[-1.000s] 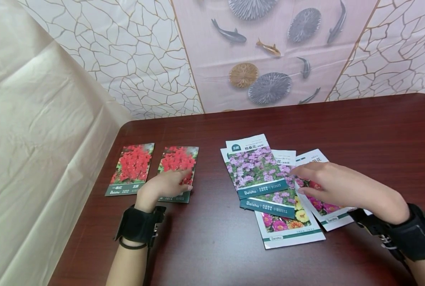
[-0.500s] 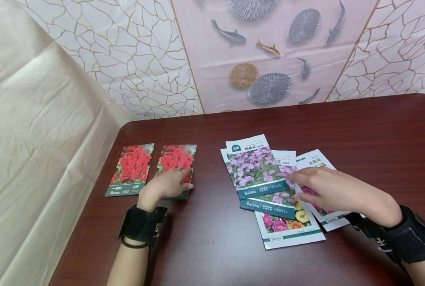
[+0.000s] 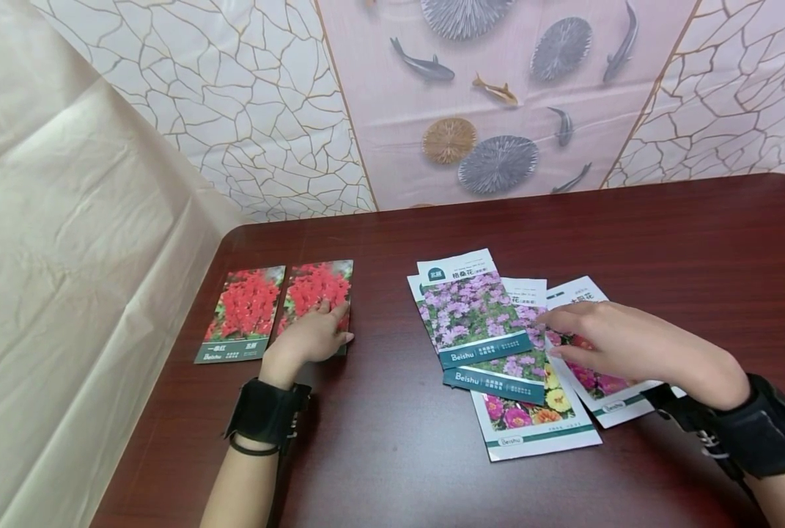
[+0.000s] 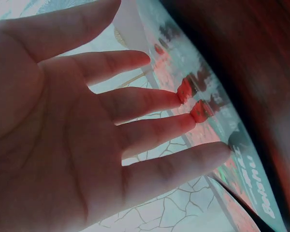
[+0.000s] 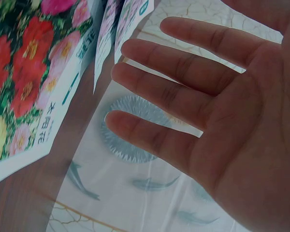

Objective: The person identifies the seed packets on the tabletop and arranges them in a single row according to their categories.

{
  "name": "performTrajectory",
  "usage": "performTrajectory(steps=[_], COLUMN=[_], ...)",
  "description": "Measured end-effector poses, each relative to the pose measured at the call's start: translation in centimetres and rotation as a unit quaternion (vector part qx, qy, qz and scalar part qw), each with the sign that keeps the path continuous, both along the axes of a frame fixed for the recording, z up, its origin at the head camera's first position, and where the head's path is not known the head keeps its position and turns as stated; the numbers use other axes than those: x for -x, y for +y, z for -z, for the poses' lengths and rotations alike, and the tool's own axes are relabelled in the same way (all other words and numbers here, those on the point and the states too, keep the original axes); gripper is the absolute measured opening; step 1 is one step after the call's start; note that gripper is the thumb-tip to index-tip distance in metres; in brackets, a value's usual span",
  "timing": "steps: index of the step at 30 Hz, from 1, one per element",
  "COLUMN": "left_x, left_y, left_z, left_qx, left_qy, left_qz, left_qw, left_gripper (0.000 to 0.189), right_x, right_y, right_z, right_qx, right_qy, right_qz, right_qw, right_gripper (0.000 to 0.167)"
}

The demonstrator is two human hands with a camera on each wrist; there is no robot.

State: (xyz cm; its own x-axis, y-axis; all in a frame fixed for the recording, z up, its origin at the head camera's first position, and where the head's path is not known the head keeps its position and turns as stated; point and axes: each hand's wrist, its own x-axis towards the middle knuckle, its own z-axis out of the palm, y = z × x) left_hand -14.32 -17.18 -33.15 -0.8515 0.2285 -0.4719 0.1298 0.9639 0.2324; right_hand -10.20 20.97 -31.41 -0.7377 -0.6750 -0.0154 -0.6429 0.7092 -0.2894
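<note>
Head view bright, even; soft glare on the glossy dark red-brown wooden table (image 3: 392, 447), well away from its far edge. Wrist views hazy, backlit: bare left-hand fingers (image 4: 157, 133) shaded, pale printed fabric backdrop (image 5: 121, 186) washed out.

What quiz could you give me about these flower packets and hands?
1. How many flat, rectangular packets with only red flowers show on the glossy, dark reddish-brown table?
2. True or false: the person's bare left hand is clenched in a fist.
3. Which flowers show on the topmost teal-banded packet in the overlapping pile: A) purple, B) yellow, C) red?

Key: 1. Two. 2. False; its fingers are straight, touching one red-flower packet. 3. A.
</note>
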Motion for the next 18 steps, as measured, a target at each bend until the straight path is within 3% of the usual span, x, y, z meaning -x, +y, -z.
performTrajectory(steps=[18], left_x=[0.1], left_y=[0.0], left_z=[0.2], left_qx=[0.023], left_qy=[0.011], left_qz=[-0.021], left_qw=[0.9994], left_gripper=[0.058], right_x=[1.4], right_y=[1.9], right_z=[0.0], right_qx=[-0.032], right_qy=[-0.022], right_qz=[0.057], right_qw=[0.9976], right_gripper=[0.043])
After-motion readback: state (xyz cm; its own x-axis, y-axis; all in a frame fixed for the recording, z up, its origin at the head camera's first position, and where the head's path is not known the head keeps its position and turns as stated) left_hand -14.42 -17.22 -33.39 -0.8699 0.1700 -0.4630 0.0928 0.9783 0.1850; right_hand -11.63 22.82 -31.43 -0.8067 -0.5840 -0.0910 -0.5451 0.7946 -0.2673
